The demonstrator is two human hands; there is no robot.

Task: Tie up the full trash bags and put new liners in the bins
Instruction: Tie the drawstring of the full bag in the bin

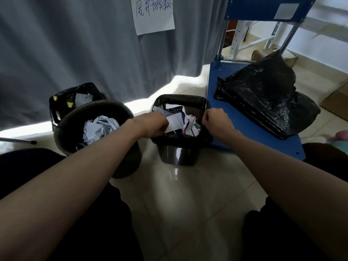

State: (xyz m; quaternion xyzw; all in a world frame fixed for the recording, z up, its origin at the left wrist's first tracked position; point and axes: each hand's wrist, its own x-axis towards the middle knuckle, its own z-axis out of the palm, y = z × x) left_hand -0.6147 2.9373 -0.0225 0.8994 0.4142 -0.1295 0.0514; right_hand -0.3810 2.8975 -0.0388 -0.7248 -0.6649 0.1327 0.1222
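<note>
On the floor (pixel 197 194) at nine o'clock I see a back bin (pixel 56 110) with a black liner and paper inside, partly hidden behind a round bin (pixel 98 147) holding crumpled pale paper (pixel 99 129). Just right of it, at twelve o'clock, stands the square bin (pixel 177 153), its black liner (pixel 180 138) folded over the rim and stuffed with white scraps (pixel 180 121). My left hand (pixel 152 123) is closed at the liner's left rim, fingers curled down; I cannot tell whether it pinches plastic or paper. My right hand (pixel 216 119) is fisted at the right rim, apparently pinching the liner's edge there. Behind the bins hangs a grey curtain (pixel 75 44) with a handwritten sheet (pixel 154 14) stuck on it at twelve o'clock. At two o'clock a blue cart (pixel 235 110) touches the square bin's right side, and flat black bags (pixel 263 98) lie piled on its deck.
</note>
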